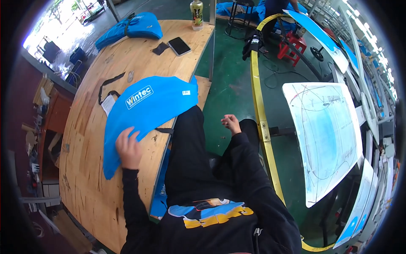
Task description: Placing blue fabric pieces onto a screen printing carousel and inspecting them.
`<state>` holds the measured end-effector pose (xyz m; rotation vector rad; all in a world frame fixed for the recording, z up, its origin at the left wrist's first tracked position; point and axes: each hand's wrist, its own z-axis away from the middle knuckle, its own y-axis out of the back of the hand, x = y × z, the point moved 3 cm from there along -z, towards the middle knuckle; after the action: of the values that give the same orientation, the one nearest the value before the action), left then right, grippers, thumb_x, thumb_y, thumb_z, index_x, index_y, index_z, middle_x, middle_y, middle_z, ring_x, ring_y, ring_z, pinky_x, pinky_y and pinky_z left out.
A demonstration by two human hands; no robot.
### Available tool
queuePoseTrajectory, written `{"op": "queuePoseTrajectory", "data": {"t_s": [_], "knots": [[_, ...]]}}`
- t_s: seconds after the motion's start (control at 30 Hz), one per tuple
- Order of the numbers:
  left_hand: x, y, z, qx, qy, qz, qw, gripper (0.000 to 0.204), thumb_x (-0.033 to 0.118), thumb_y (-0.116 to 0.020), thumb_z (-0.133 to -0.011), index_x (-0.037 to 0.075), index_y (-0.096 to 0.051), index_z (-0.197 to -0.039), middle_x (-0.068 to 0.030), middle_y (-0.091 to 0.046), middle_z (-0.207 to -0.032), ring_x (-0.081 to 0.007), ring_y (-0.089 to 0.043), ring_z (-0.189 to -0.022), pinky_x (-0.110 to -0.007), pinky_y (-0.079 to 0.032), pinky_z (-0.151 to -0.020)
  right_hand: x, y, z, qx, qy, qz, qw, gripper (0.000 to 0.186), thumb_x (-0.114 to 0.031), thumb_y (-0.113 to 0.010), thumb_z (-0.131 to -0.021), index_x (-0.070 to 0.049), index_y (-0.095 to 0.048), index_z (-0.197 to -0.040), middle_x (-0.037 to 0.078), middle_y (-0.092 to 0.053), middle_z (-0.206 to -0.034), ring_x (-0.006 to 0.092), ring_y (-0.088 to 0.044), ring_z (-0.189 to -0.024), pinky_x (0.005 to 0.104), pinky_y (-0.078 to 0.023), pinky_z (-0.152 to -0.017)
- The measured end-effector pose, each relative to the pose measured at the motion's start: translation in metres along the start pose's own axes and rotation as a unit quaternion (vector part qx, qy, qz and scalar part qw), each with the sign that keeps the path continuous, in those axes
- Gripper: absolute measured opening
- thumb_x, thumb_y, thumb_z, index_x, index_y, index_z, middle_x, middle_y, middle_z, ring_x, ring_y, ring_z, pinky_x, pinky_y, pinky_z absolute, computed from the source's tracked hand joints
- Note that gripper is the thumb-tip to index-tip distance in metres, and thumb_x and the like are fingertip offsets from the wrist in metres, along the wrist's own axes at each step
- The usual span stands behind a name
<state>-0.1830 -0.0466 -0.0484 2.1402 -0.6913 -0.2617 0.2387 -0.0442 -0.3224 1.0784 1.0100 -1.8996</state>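
Note:
A blue fabric cover [169, 101] with white print and a small white label lies on the wooden table [89, 169], its right end beside my knee. My left hand [129, 148] is at the cover's near lower edge, fingers apart and a little blurred. Whether it touches the fabric I cannot tell. My right hand [231, 123] hangs in the air above my right leg, its fingers loosely bent and apart, with nothing seen in them. A black strap [164, 130] sticks out from under the cover. Another black strap [111, 80] lies beyond it.
At the table's far end are a strapped blue bundle [131, 27], a phone [179, 46], a dark pouch [160, 48] and a bottle [196, 16]. A yellow curved rail [259, 97] and white marked panel [325, 135] stand right. A red stool [292, 50] and another person [277, 6] are beyond.

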Motion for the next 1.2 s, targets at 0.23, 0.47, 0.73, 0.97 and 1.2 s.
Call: {"op": "queuePoseTrajectory", "data": {"t_s": [0.23, 0.47, 0.73, 0.97, 1.2], "knots": [[0.090, -0.104, -0.093, -0.133, -0.067, -0.013, 0.989, 0.065, 0.042, -0.056, -0.088, 0.014, -0.036, -0.143, -0.0123, -0.024, -0.152, -0.0354, -0.025, -0.138, -0.049, -0.022, -0.110, 0.008, 0.016, -0.001, 0.007, 0.015, 0.046, 0.999, 0.010, -0.010, -0.050, -0.092, -0.004, -0.053, -0.100, 0.011, -0.063, -0.083, 0.0145, -0.061, -0.068, 0.0256, -0.049, -0.059], [0.093, -0.125, -0.076, -0.126, -0.109, -0.035, 0.985, 0.063, 0.045, -0.058, -0.086, 0.022, -0.040, -0.141, -0.0121, -0.026, -0.151, -0.0351, -0.026, -0.138, -0.053, -0.021, -0.109, -0.042, -0.009, 0.086, -0.021, 0.190, 0.039, 0.981, 0.013, -0.011, -0.048, -0.096, -0.002, -0.055, -0.101, 0.006, -0.062, -0.092, 0.0123, -0.063, -0.082, 0.0247, -0.050, -0.072], [0.145, -0.136, -0.113, -0.107, -0.067, -0.020, 0.992, 0.043, 0.038, -0.056, -0.089, 0.011, -0.053, -0.122, -0.0124, -0.042, -0.137, -0.0329, -0.038, -0.127, -0.055, -0.023, -0.108, -0.152, 0.063, 0.260, -0.008, 0.210, 0.134, 0.968, 0.019, -0.013, -0.046, -0.097, -0.001, -0.055, -0.108, 0.007, -0.062, -0.093, 0.0144, -0.062, -0.091, 0.0279, -0.050, -0.080], [0.311, -0.130, -0.168, -0.076, -0.250, 0.263, 0.929, 0.046, 0.021, -0.065, -0.081, 0.007, -0.052, -0.123, -0.0173, -0.040, -0.137, -0.0372, -0.038, -0.126, -0.048, -0.030, -0.105, -0.243, 0.167, 0.386, 0.346, 0.251, 0.267, 0.864, 0.018, -0.011, -0.047, -0.095, 0.001, -0.059, -0.102, 0.006, -0.064, -0.080, 0.0119, -0.061, -0.078, 0.0256, -0.048, -0.073], [0.479, -0.145, -0.161, -0.100, -0.362, 0.449, 0.811, 0.051, 0.027, -0.061, -0.084, 0.004, -0.048, -0.127, -0.0199, -0.040, -0.138, -0.0391, -0.037, -0.127, -0.045, -0.033, -0.105, -0.237, 0.237, 0.504, 0.631, 0.140, 0.493, 0.582, 0.015, -0.010, -0.054, -0.091, 0.001, -0.060, -0.099, 0.015, -0.061, -0.095, 0.0264, -0.061, -0.083, 0.0345, -0.047, -0.074]]}}
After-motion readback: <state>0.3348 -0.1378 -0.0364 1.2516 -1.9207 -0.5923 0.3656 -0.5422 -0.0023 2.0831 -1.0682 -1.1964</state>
